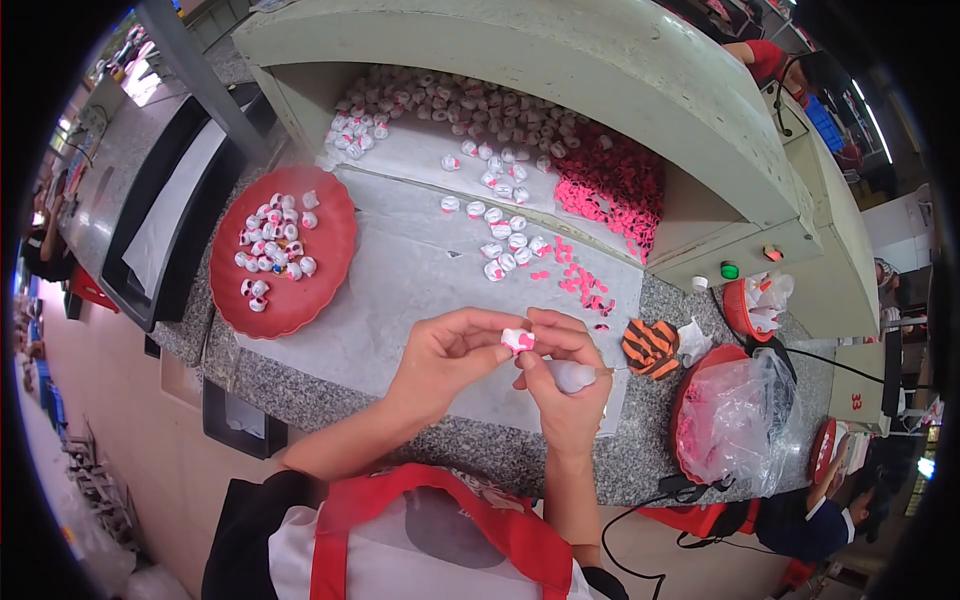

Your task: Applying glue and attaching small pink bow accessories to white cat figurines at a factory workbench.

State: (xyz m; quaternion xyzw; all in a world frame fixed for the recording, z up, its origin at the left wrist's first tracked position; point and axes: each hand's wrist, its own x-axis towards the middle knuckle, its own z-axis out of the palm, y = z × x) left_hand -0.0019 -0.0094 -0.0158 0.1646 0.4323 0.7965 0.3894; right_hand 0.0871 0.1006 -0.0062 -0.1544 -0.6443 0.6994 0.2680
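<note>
Over the front of a white paper sheet [400, 290], both my hands meet at a small white molded piece with pink patches [518, 341]. My left hand [435, 360] pinches it between thumb and fingertips. My right hand [570, 410] is curled around a small whitish bottle [573, 376], its fingertips by the piece's right side; whether they touch it I cannot tell. Beyond the hands lie a cluster of similar white pieces [508, 240] and scattered flat pink bits [585, 280]. More white pieces with pink on them sit in a red scalloped plate [325, 235] at the left.
A pale box-like hood [560, 60] arches over heaped white pieces [450, 100] and a pink heap [610, 195]. At the right are a striped orange-black cloth [651, 348] and a red bowl [682, 400] with plastic bags. Black trays [150, 290] stand left. Other people work nearby.
</note>
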